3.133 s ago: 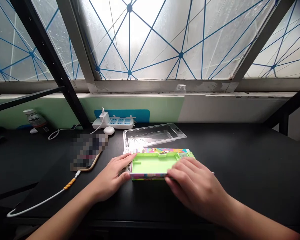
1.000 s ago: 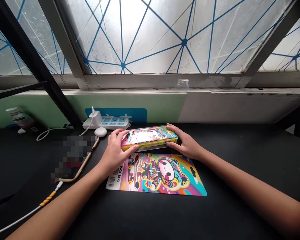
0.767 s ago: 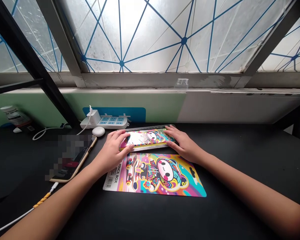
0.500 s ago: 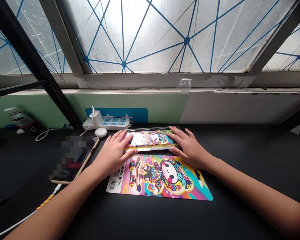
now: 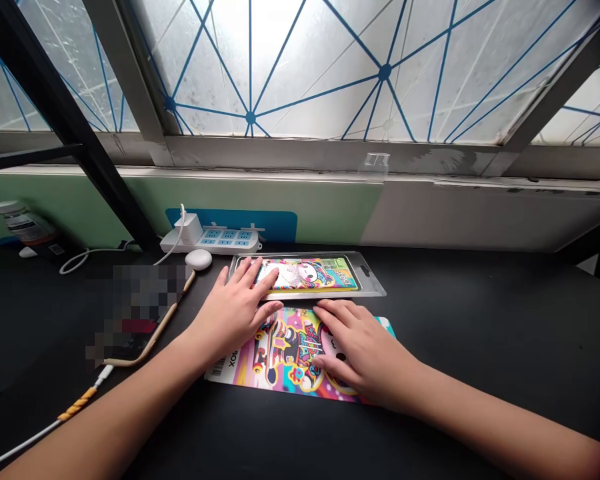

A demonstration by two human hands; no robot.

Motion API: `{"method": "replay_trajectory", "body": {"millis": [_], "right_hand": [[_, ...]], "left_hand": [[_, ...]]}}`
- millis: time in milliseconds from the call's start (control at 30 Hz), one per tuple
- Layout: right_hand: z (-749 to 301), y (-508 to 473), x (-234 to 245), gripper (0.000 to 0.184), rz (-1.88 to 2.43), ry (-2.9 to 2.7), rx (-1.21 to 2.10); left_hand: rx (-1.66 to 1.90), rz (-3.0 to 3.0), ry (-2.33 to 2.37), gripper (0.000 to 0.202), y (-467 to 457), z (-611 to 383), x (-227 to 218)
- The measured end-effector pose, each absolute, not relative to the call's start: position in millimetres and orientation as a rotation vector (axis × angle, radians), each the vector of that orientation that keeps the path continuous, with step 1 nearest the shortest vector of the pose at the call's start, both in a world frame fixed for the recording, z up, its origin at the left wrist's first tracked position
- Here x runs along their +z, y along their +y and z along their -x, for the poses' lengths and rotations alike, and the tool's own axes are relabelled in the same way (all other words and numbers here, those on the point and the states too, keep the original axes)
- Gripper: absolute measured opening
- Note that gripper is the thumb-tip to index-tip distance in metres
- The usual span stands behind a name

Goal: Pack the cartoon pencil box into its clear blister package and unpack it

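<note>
A colourful pencil box [image 5: 325,275] lies in a clear plastic blister pack [image 5: 371,283] toward the back of the black table. My left hand [image 5: 243,293] rests with spread fingers over the pack's left end, its thumb reaching down to the printed card. In front of the pack lies that printed backing card [image 5: 285,360], showing a cartoon character on a skateboard and the words "PENCIL BOX", partly covered. Across the card's right half lies my right hand [image 5: 353,347], its fingers stretched out and its thumb apart. Neither hand is gripping anything.
A phone [image 5: 145,340] on a charging cable lies at the left. Behind it are a round white case [image 5: 199,259], a power strip [image 5: 215,240] and a bottle [image 5: 25,223]. A black slanted post [image 5: 80,143] stands at the left, before the window.
My right hand has left the blister pack's right end and moved toward me, onto the printed card. My left hand stays at the pack's left end. The view has shifted slightly.
</note>
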State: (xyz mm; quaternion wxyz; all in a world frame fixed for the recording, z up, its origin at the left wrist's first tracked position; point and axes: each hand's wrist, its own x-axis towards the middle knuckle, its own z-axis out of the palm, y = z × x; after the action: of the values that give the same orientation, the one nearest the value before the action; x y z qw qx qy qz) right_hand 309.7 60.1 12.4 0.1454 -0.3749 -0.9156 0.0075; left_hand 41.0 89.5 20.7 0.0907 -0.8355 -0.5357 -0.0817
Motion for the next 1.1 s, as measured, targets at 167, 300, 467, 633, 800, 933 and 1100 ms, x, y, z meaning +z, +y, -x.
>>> {"method": "replay_trajectory", "body": {"millis": [167,300,467,633,800,933,1100], "right_hand": [[-311,67,13,0.042,1.299,-2.53,0.129],[-308,66,16,0.026,1.281,-2.488,0.165],[-313,60,26,0.027,1.249,-2.444,0.326],[-369,106,49,0.038,1.294,-2.442,0.674],[-448,168,44,0.059,1.737,-2.219,0.856],[-467,176,36,0.059,1.792,-2.154,0.759],[-434,163,36,0.05,1.706,-2.149,0.622]], "left_hand": [[-0.31,2.519,-1.716,0.057,94,-35,22],[-0.393,2.507,-1.796,0.056,99,-27,24],[-0.429,2.522,-1.801,0.051,103,-22,23],[-0.447,2.459,-1.819,0.053,101,-26,17],[-0.397,2.489,-1.84,0.056,99,-27,21],[-0.554,2.614,-1.943,0.064,97,-26,32],[-0.667,2.702,-1.833,0.056,94,-29,35]]}}
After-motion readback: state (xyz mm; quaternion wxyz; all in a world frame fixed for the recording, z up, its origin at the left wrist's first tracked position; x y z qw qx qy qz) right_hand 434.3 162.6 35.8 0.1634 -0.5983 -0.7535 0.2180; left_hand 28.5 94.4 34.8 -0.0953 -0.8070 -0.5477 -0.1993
